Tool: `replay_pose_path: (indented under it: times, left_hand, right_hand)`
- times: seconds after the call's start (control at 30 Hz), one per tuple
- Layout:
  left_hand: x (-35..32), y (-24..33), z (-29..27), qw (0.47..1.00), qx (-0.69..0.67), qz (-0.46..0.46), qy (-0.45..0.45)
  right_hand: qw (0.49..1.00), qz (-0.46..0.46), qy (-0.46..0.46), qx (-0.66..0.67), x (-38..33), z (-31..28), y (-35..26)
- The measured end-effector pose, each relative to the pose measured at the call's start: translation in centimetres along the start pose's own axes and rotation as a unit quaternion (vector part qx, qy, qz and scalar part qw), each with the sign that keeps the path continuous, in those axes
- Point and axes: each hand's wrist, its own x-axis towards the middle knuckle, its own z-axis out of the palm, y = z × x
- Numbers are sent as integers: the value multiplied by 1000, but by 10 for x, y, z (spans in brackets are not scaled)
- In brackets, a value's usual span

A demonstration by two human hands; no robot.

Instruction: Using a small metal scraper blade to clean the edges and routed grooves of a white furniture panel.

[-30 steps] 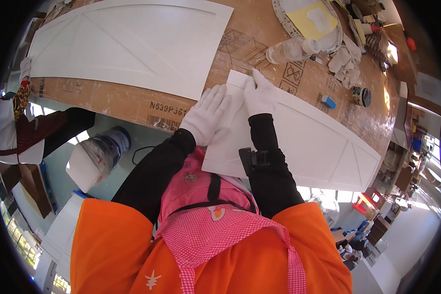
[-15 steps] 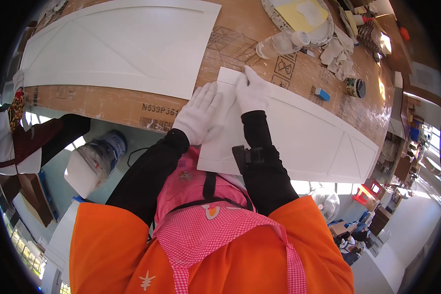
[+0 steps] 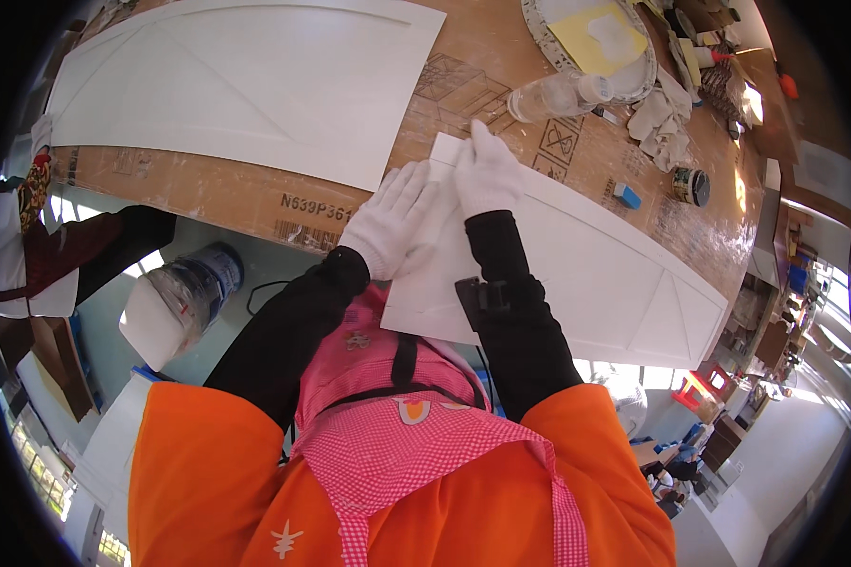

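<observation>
Both my hands wear white gloves and rest on a long white panel (image 3: 596,274) that lies on the cardboard-covered table (image 3: 501,57). My left hand (image 3: 392,227) lies flat with fingers spread, near the panel's near left edge. My right hand (image 3: 487,175) presses flat on the panel's far left corner, fingers pointing away from me. Neither hand visibly holds anything. A black strap sits on my right forearm.
A second, larger white panel (image 3: 246,85) lies to the left. A clear plastic bottle (image 3: 553,94) lies on its side beyond my right hand, by a round tray (image 3: 539,28), rags (image 3: 662,118), a small blue block (image 3: 626,196) and a tin (image 3: 692,186). A big plastic jug (image 3: 175,293) stands below the table.
Both hands stay pressed on the white panel. My right hand has shifted only slightly near the corner. The view has moved a little.
</observation>
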Motion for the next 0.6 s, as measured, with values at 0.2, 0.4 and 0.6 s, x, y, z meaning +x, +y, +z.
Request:
replay_pose_path:
  times: [0.2, 0.4, 0.6]
  left_hand:
    - [2, 1, 0, 999, 10, -15, -32]
    - [3, 0, 1, 1000, 14, 1, -1]
    - [2, -1, 0, 1000, 9, -6, -21]
  right_hand:
    - [994, -59, 44, 85, 6, -2, 5]
    - [990, 28, 4, 137, -23, 9, 21]
    - [979, -5, -46, 197, -20, 19, -1]
